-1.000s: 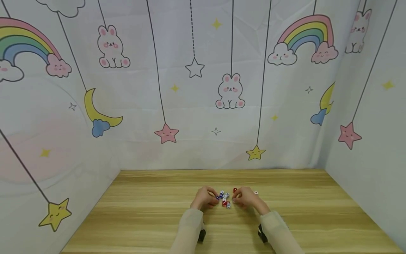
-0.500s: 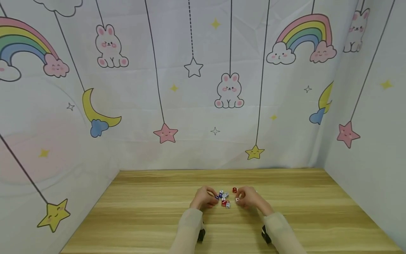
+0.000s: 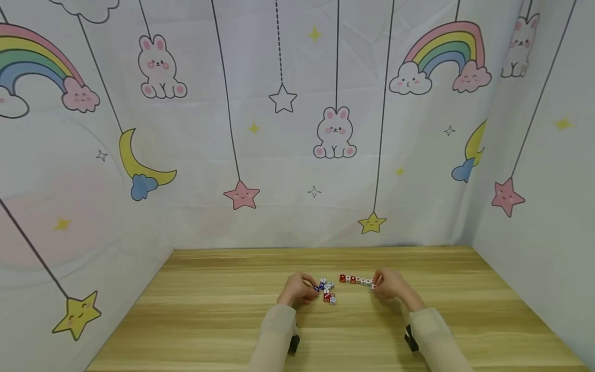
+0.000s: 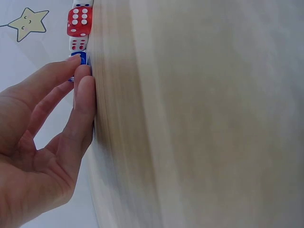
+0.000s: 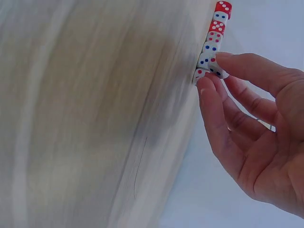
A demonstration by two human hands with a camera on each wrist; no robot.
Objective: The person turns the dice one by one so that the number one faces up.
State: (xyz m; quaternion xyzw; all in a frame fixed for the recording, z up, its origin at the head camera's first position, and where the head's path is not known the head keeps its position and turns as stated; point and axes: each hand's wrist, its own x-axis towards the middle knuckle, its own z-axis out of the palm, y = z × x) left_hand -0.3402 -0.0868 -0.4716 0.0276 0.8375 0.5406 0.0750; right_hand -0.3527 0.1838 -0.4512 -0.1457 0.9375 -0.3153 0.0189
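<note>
My left hand (image 3: 299, 288) pinches a blue die (image 4: 81, 58) between thumb and fingertips, at the left side of a small cluster of dice. In that cluster are a red die (image 3: 327, 297) and several white and blue ones. My right hand (image 3: 391, 284) is at the right end of a row of red and white dice. Its fingertips pinch a white die (image 5: 217, 71) with blue pips, beside another white die (image 5: 199, 74) with a red pip. At the row's far end stands a red die (image 3: 342, 278).
The dice lie on a wood-grain table (image 3: 223, 320). Behind it and at both sides hang white cloth walls (image 3: 288, 222) printed with rabbits, stars and rainbows. Black straps (image 3: 411, 338) circle the wrists below the sleeves.
My right hand has moved right, away from the cluster, with a white die to the row's right end, uncovering the row. The left hand stays at the blue die.
</note>
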